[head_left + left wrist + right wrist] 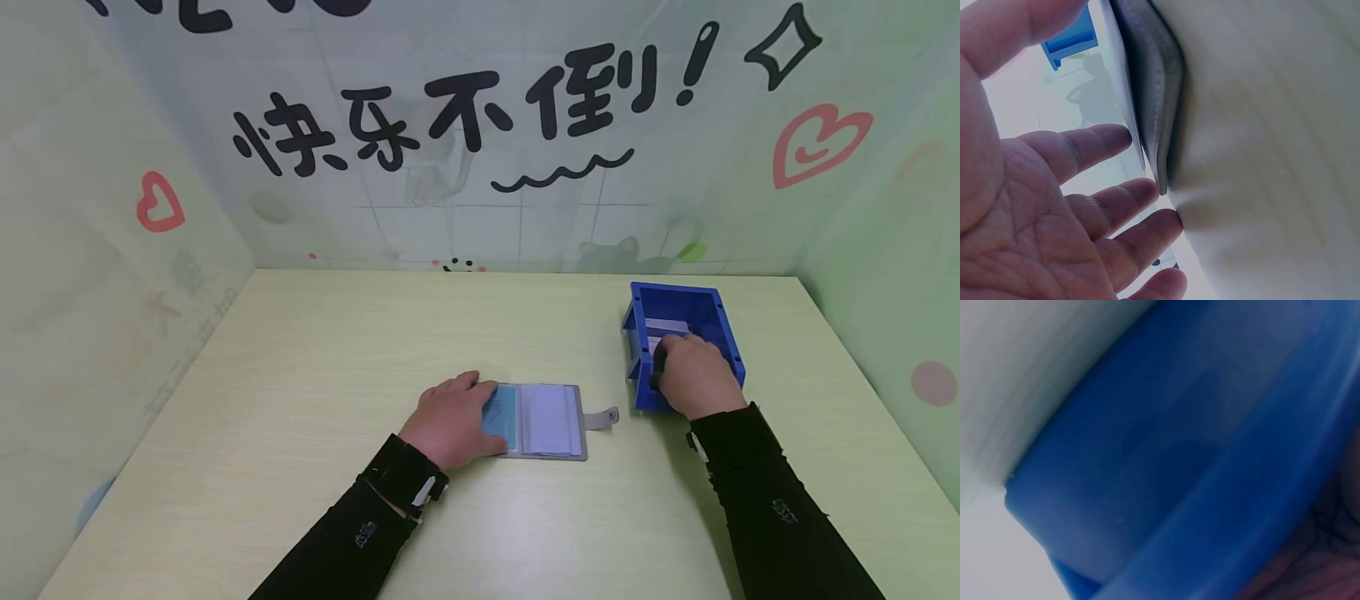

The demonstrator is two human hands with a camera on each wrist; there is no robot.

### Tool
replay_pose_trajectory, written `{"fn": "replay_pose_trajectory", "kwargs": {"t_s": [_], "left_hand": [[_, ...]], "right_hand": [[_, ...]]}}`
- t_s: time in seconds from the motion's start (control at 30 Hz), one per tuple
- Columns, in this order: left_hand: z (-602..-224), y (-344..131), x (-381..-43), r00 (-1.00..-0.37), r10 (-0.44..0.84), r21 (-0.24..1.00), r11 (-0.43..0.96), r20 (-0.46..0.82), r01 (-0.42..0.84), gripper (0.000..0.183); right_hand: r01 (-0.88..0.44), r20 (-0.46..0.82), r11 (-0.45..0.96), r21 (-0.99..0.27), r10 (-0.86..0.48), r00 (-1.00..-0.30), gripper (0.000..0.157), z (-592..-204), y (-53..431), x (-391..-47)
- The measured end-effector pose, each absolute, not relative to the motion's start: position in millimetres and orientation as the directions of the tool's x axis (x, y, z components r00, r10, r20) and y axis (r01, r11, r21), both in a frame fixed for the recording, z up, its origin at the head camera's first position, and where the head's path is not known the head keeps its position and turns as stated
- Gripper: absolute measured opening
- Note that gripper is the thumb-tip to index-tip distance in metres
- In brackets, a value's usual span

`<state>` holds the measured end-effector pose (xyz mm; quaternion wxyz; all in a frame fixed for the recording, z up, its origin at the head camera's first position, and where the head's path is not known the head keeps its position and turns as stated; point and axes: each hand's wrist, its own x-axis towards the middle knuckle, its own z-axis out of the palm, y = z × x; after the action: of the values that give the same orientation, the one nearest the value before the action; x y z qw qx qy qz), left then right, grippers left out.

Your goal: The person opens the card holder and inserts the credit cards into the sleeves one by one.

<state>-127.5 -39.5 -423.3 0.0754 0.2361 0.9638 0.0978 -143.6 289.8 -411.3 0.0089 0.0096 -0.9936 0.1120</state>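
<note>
Touching the card holder point(551, 421) on the bench point(262, 417), your left hand point(456, 423) is resting, fingers apart — light pressure should keep it flat; your right hand point(697, 377) is sitting inside the blue bin point(692, 307) — its grip I can't tell.

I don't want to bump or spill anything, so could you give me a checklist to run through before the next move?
1. Folding holder spread open on the table: ok.
2. Strap unfastened: ok, it sticks out to the right of the holder.
3. Left grip touching the holder: ok, fingertips meet its edge in the left wrist view.
4. Right grip clear of the blue bin: not ok, it reaches inside.
5. Something held in the right grip: cannot tell, its fingertips are hidden.
6. Pale items available in the bin: ok, at least one shows.
</note>
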Motion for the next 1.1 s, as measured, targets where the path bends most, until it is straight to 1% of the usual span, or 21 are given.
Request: {"fn": "replay_pose_trajectory", "kwargs": {"t_s": [0.27, 0.6, 0.73, 0.87, 1.1], "left_hand": [[-422.3, -39.8, -126.8, -0.875, 0.474, 0.228, 0.867, -0.097, 0.444, 0.080], [-422.2, -40.1, -125.9, -0.876, 0.473, 0.232, 0.866, -0.093, 0.443, 0.079], [-423.3, -39.9, -126.1, -0.876, 0.474, 0.228, 0.866, -0.092, 0.445, 0.080], [-423.5, -40.0, -126.0, -0.875, 0.475, 0.232, 0.865, -0.091, 0.445, 0.080], [-422.4, -40.3, -125.3, -0.875, 0.476, 0.244, 0.862, -0.087, 0.445, 0.079]], "right_hand": [[-0.006, 0.001, 0.972, -0.235, -0.006, -1.000, 0.023, -409.6, 289.0, -143.7], [0.022, -0.036, 0.949, -0.316, 0.011, -0.999, 0.023, -409.4, 290.1, -144.9], [-0.007, -0.018, 0.941, -0.338, -0.015, -1.000, 0.026, -410.8, 291.8, -145.6], [-0.039, 0.016, 0.937, -0.346, -0.036, -0.999, 0.024, -412.8, 293.5, -146.0], [-0.046, 0.040, 0.936, -0.348, -0.035, -0.999, 0.022, -414.1, 293.0, -146.6]]}}
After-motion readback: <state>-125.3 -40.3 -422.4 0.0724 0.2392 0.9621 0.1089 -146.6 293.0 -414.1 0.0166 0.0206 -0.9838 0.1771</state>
